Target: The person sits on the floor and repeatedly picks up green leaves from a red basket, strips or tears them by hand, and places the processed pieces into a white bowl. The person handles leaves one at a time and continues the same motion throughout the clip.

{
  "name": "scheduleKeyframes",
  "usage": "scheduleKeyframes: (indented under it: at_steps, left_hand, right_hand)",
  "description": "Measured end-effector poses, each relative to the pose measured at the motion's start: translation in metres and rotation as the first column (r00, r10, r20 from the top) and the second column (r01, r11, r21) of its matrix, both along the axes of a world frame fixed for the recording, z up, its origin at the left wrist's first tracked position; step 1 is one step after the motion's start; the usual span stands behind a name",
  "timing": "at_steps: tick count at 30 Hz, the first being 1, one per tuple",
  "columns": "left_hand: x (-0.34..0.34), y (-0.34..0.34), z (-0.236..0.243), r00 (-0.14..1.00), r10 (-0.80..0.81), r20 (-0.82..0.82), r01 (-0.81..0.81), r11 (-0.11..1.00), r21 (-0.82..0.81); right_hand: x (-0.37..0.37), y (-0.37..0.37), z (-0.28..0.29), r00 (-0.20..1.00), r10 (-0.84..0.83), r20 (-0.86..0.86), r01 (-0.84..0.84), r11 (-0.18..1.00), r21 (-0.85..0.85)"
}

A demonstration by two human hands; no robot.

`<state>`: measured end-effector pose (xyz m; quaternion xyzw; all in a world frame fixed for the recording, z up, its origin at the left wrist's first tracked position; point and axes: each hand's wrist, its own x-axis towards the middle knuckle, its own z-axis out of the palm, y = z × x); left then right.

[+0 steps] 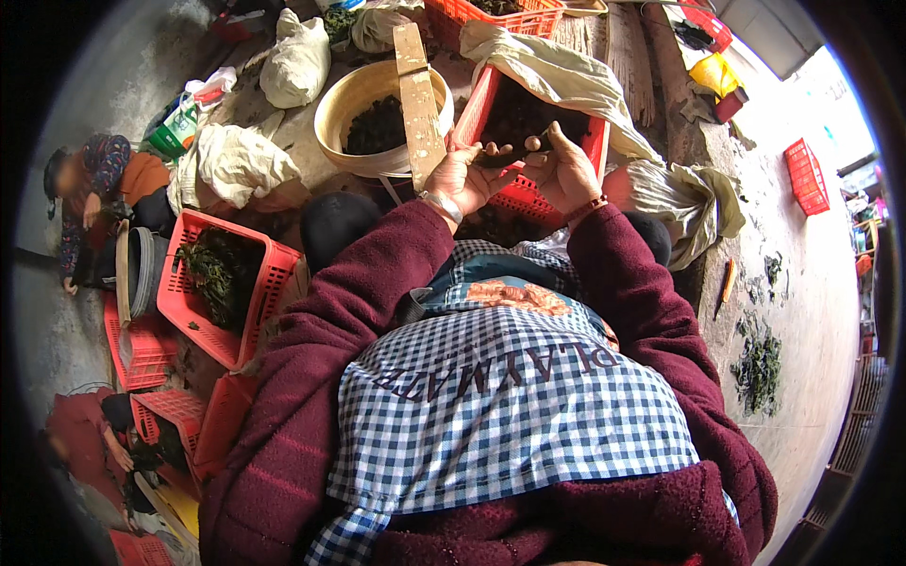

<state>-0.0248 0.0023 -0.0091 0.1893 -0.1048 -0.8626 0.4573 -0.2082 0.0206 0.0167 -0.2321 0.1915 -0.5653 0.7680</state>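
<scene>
My left hand (460,183) and my right hand (569,177) are held close together over the near part of a red plastic crate (478,106). Dark, lumpy contents (519,111) fill the crate's shaded inside. The fingers of my left hand are curled round a small dark piece (494,160), too shaded to name. My right hand is closed, its thumb raised and its fingers bent in toward the left hand; whatever it grips is hidden. A wooden board (418,104) lies across a cream bucket (330,118) just left of my left hand, with dark stuff in the bucket.
Pale cloth (566,71) drapes the crate's far edge. At left stands a red crate (175,283) of green seaweed-like strands (212,274), near two other people (94,179). White sacks (295,61) stand behind. Dark green scraps (757,363) and an orange-handled tool (726,283) lie at right.
</scene>
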Motion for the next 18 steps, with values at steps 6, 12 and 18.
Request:
scheduleKeyframes:
  at_steps: [6,12,18]
  left_hand:
    - [0.015,-0.017,-0.018,0.991,0.13,-0.017,-0.129,0.991,0.048]
    - [0.016,-0.007,-0.017,0.966,0.014,0.257,-0.037,0.996,0.084]
    - [0.013,0.013,-0.011,0.617,-0.059,0.785,0.339,0.92,-0.198]
  right_hand:
    - [-0.002,0.016,0.008,0.98,-0.066,-0.188,0.049,0.995,-0.091]
    - [0.003,0.019,-0.003,0.888,-0.172,-0.426,0.15,0.985,-0.086]
    - [0.01,0.022,-0.014,0.649,-0.312,-0.694,0.054,0.929,-0.366]
